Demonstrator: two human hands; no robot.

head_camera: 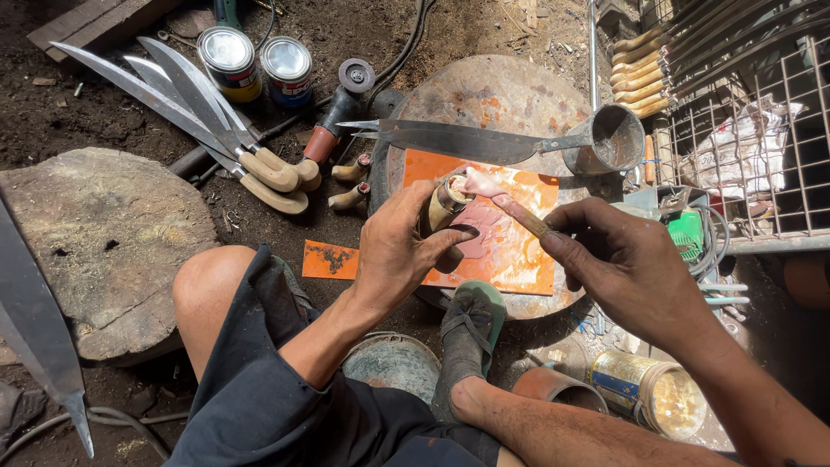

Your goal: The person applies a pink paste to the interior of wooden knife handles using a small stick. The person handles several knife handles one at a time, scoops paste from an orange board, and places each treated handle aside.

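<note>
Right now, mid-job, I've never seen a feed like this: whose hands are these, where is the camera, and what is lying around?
There is one picture, taken by a camera on the person's head and looking down at their own lap, knees and sandalled foot. No machine is involved, only two bare hands.

The left hand grips a short wooden handle with a metal collar at its open end. The right hand holds a stick loaded with pinkish paste at that opening.

Beneath them an orange sheet, smeared with the same paste, lies on a round stone slab. A long blade lies across the slab. On the dirt to the left are finished knives with pale handles and two tins.
</note>
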